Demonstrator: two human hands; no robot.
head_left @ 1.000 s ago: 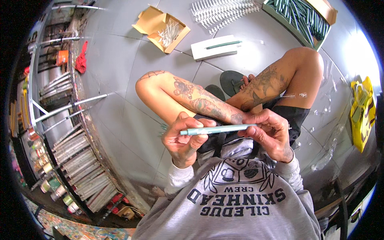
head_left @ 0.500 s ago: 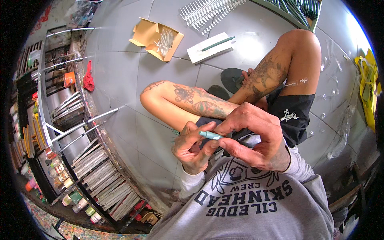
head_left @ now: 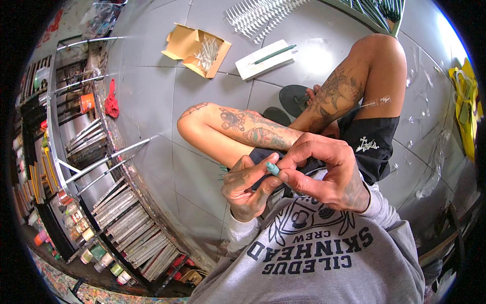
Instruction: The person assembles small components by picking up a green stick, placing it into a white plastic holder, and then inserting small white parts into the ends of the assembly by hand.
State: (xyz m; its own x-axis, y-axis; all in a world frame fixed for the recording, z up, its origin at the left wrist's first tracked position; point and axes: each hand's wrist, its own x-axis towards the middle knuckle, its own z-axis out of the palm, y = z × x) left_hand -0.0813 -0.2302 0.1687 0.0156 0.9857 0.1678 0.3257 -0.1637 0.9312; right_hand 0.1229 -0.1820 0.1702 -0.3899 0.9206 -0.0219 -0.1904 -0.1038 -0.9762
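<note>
A teal-green pen part (head_left: 273,168), short and tube-shaped from this angle, is pinched between the thumb and forefinger of my right hand (head_left: 324,169). One end points up toward me; the rest is hidden by the fingers. My left hand (head_left: 248,187) is curled close beside it, thumb and forefinger tips on either side of the part. Whether they touch it I cannot tell. Small green pieces (head_left: 223,173) stick out past the outer edge of my left hand, apparently held in its palm. Both hands are above my lap.
Ahead on the grey tiles are an open cardboard box (head_left: 195,48) of thin white sticks, a white box (head_left: 248,67) bearing a green pen (head_left: 276,54), rows of white clips (head_left: 260,20), and a tray of green pens (head_left: 372,15). A metal-framed rack (head_left: 96,167) stands left.
The pen part has swung from lying sideways to pointing its end up toward me. My left thumb and forefinger have shifted slightly right. The right hand keeps its pinch.
</note>
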